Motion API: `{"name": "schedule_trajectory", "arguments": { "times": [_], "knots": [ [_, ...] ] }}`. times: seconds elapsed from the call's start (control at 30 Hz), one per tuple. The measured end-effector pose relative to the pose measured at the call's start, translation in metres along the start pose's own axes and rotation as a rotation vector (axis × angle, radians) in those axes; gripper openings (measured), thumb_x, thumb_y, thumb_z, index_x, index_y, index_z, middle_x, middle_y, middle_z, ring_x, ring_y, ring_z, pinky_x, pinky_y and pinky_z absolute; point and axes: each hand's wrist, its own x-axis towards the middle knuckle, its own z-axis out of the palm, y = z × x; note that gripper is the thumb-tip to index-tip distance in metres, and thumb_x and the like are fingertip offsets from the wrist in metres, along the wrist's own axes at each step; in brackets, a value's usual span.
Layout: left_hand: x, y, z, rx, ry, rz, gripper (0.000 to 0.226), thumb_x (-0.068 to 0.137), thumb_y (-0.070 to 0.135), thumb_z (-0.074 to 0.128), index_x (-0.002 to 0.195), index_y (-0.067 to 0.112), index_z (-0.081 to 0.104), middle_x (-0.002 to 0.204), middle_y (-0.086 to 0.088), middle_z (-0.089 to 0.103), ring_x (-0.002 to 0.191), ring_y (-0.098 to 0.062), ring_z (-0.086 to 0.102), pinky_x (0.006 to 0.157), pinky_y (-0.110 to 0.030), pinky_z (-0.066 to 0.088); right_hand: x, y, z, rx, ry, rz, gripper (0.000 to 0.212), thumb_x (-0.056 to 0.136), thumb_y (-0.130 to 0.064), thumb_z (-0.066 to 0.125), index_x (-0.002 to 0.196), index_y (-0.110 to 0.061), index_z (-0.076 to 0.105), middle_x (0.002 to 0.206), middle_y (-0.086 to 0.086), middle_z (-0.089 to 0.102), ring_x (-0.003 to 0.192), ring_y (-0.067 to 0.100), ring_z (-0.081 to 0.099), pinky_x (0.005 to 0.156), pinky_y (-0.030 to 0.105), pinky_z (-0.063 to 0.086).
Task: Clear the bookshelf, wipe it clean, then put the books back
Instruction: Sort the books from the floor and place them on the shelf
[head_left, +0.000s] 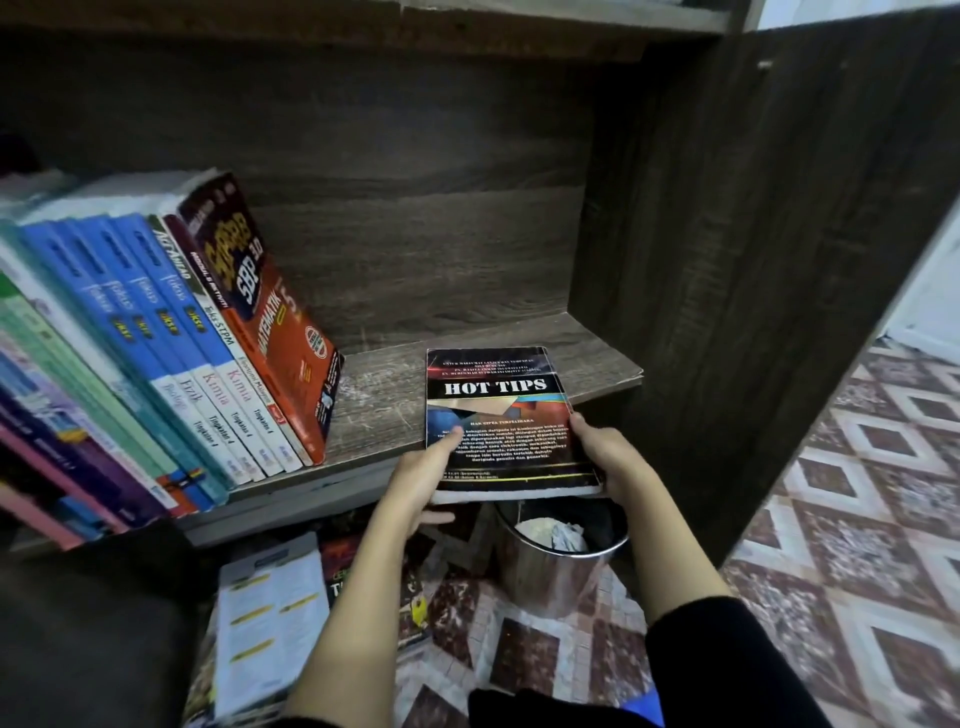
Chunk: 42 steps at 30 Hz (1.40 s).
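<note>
While left grip (421, 473) and right grip (610, 457) clasp a book (498, 410) at the shelf (374, 410), one row (208, 338) stands shelved; floor books (270, 618) seem left to return.

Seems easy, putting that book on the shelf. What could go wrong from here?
The HOT TIPS book, held by the left hand and right hand, juts past the shelf edge above the metal bin; a slip might drop it in. The red Matematik book leans at the row's end; a nudge could slide it flat.

Scratched matt wood shelf (374, 410), glossy book (498, 410)
</note>
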Motion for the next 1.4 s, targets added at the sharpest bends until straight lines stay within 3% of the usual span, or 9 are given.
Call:
{"name": "schedule_trajectory", "arguments": {
  "times": [0.27, 0.57, 0.63, 0.7, 0.8, 0.93, 1.13, 1.23, 1.4],
  "knots": [
    [-0.008, 0.007, 0.002, -0.115, -0.043, 0.015, 0.019, 0.096, 0.016, 0.054, 0.115, 0.011, 0.052, 0.098, -0.004, 0.062, 0.081, -0.018, 0.061, 0.054, -0.031, 0.056, -0.008, 0.009, -0.005, 0.444, -0.347, 0.162, 0.026, 0.092, -0.016, 0.057, 0.111, 0.002, 0.059, 0.094, 0.020, 0.071, 0.076, 0.029, 0.071, 0.071, 0.043, 0.059],
    [-0.022, 0.034, -0.018, -0.224, -0.039, 0.178, 0.004, 0.095, 0.020, 0.057, 0.096, 0.022, 0.060, 0.095, -0.002, 0.068, 0.075, -0.016, 0.064, 0.050, -0.025, 0.054, -0.035, -0.040, -0.003, 0.576, -0.537, -0.222, 0.043, 0.077, 0.000, 0.059, 0.120, -0.007, 0.059, 0.104, 0.021, 0.068, 0.083, 0.031, 0.071, 0.072, 0.046, 0.059],
    [-0.026, 0.044, -0.027, -0.205, -0.013, 0.265, 0.014, 0.090, 0.024, 0.062, 0.105, 0.021, 0.063, 0.106, -0.001, 0.068, 0.089, -0.016, 0.064, 0.075, -0.032, 0.056, -0.047, -0.053, 0.000, 0.604, -0.580, -0.336, 0.045, 0.075, 0.000, 0.061, 0.120, -0.007, 0.059, 0.109, 0.021, 0.067, 0.089, 0.031, 0.069, 0.079, 0.048, 0.057],
    [-0.033, 0.056, -0.036, -0.042, 0.201, 0.406, 0.041, 0.088, 0.027, 0.066, 0.127, 0.020, 0.054, 0.121, 0.003, 0.060, 0.106, -0.015, 0.058, 0.099, -0.038, 0.045, -0.061, -0.064, 0.009, 0.625, -0.591, -0.453, 0.043, 0.074, -0.001, 0.063, 0.117, -0.005, 0.061, 0.107, 0.021, 0.068, 0.090, 0.031, 0.068, 0.082, 0.047, 0.057],
    [-0.059, 0.087, -0.050, -0.009, 0.547, 0.698, 0.050, 0.091, 0.026, 0.061, 0.138, 0.022, 0.044, 0.136, 0.000, 0.052, 0.117, -0.014, 0.054, 0.102, -0.033, 0.043, -0.077, -0.075, 0.036, 0.627, -0.518, -0.630, 0.042, 0.072, 0.001, 0.065, 0.114, -0.003, 0.061, 0.101, 0.018, 0.068, 0.087, 0.028, 0.067, 0.080, 0.041, 0.057],
    [-0.091, 0.129, -0.061, 0.032, 0.557, 1.014, 0.045, 0.092, 0.032, 0.059, 0.133, 0.019, 0.051, 0.133, 0.002, 0.055, 0.122, -0.009, 0.051, 0.108, -0.031, 0.038, -0.089, -0.076, 0.073, 0.512, -0.373, -0.795, 0.037, 0.082, 0.010, 0.061, 0.114, -0.010, 0.063, 0.097, 0.005, 0.071, 0.088, 0.016, 0.067, 0.082, 0.029, 0.055],
    [-0.103, 0.163, -0.088, 0.341, 0.459, 1.015, 0.091, 0.082, 0.056, 0.063, 0.151, 0.028, 0.011, 0.158, -0.001, 0.014, 0.143, -0.020, 0.021, 0.117, -0.042, 0.022, -0.101, -0.068, 0.131, 0.400, -0.305, -0.957, 0.042, 0.085, 0.007, 0.060, 0.126, -0.002, 0.057, 0.125, 0.016, 0.061, 0.121, 0.026, 0.055, 0.107, 0.037, 0.041],
    [-0.108, 0.168, -0.106, 0.476, 0.479, 0.978, 0.111, 0.077, 0.059, 0.066, 0.149, 0.032, -0.014, 0.160, -0.003, -0.005, 0.146, -0.024, 0.011, 0.117, -0.047, 0.015, -0.109, -0.063, 0.154, 0.332, -0.341, -0.971, 0.043, 0.086, 0.011, 0.057, 0.127, 0.001, 0.056, 0.128, 0.010, 0.059, 0.123, 0.016, 0.053, 0.109, 0.027, 0.038],
    [-0.115, 0.160, -0.134, 0.687, 0.772, 0.947, 0.095, 0.083, 0.023, 0.064, 0.150, 0.024, -0.003, 0.150, -0.016, 0.030, 0.135, -0.034, 0.031, 0.112, -0.053, 0.022, -0.121, -0.056, 0.184, 0.178, -0.431, -0.975, 0.045, 0.087, 0.005, 0.058, 0.130, -0.007, 0.056, 0.127, -0.003, 0.058, 0.121, 0.007, 0.051, 0.105, 0.018, 0.036]
  ]
}}
